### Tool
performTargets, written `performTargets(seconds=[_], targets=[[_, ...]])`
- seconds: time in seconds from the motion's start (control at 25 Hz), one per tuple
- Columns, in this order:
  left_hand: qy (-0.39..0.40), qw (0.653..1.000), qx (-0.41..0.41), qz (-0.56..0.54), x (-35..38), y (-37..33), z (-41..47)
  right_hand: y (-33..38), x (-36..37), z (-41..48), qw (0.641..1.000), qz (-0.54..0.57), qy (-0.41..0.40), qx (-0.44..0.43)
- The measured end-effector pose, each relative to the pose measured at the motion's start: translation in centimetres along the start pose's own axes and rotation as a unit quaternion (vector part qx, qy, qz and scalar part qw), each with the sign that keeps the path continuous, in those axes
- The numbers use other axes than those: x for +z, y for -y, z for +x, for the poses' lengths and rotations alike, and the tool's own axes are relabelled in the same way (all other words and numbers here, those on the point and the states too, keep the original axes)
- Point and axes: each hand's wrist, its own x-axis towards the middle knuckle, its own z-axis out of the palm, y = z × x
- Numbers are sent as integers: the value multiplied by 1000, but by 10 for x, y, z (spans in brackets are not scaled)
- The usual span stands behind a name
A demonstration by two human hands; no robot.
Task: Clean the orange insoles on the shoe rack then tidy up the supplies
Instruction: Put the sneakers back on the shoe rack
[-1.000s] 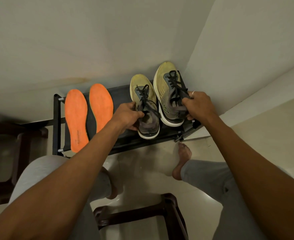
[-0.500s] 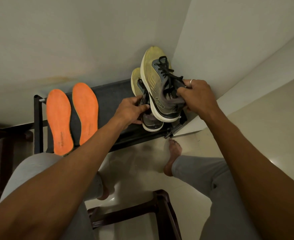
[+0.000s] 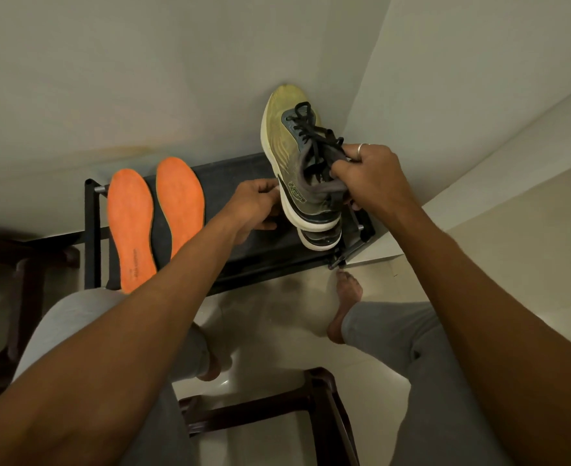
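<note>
Two orange insoles (image 3: 130,227), matte with greenish edges, lie side by side on the rack's (image 3: 91,230) left half. Two yellow shoes (image 3: 286,146) are stacked at its right. The right grip (image 3: 368,178) clenches the upper one's collar. The left grip (image 3: 257,206) is curled beside them; I cannot tell what it holds.

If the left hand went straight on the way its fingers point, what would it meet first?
The left hand points right, at the white sole edge of the yellow-green mesh running shoe that the right hand grips. They look almost touching, though depth is unclear.

2 orange insoles (image 3: 131,227), flat, side by side, shoe rack (image 3: 244,260) left end
</note>
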Motion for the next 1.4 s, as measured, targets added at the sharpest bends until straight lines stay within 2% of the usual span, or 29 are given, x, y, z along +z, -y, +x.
performTargets(seconds=[0.16,0.28,0.44,0.64,0.84,1.16,1.28,1.4], targets=[[-81,992,-4,-92,-37,-6,-7,23,33,2,1000,1,21,-17],[-102,988,-11,-116,-59,-7,-18,28,58,-2,999,-19,40,-31],[-68,992,-40,-103,-70,0,-24,27,85,-6,996,-60,41,-49],[-56,995,-72,-30,-73,10,-17,18,111,-4,993,-97,52,-37],[-6,997,-76,-5,-71,18,-15,7,122,-2,987,-137,75,-38],[-2,996,-81,30,-64,22,-16,-5,129,1,983,-152,102,-4],[-2,996,-79,39,-62,21,-19,-2,120,5,992,-103,72,-26],[6,996,-79,41,-59,19,-21,0,98,16,994,-99,11,-48]])
